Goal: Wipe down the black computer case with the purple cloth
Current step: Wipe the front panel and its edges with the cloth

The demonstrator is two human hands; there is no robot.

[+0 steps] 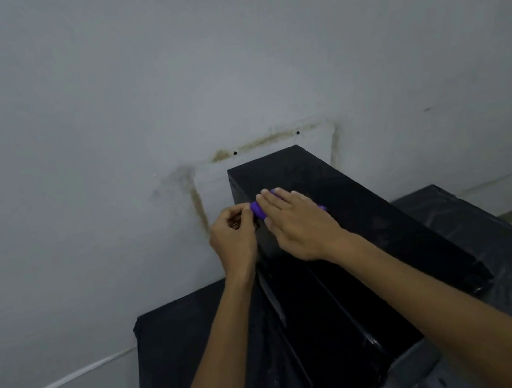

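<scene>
Nearest to the camera, two bare forearms reach forward over a black plastic sheet [188,342] that covers a low surface. On this sheet stands the black computer case [370,208], a long box whose narrow top face runs away from the person toward the wall.

Further along, both hands meet at the left edge of this top face, in its far half. The left hand [233,237] has curled fingers and seems to pinch the left end of the purple cloth [257,210] between thumb and fingertips, just off the edge of the case. The right hand [297,220] lies flat with straight fingers and presses the cloth onto the top face. Most of the cloth is hidden under this palm; only a small fold shows at the left and a tip at the right.

I judge the cloth to be soft and light, so it bunches easily; a flat palm on top with a pinch at one end is a sensible hold. The case looks stiff, smooth and rather heavy, so it should stay in place under wiping. The plastic below it may be slippery, though, and a hard sideways push is better avoided.

Behind the case is a pale wall [125,80] with brown stains [196,204] and, lower left, a white cable [58,382].
</scene>
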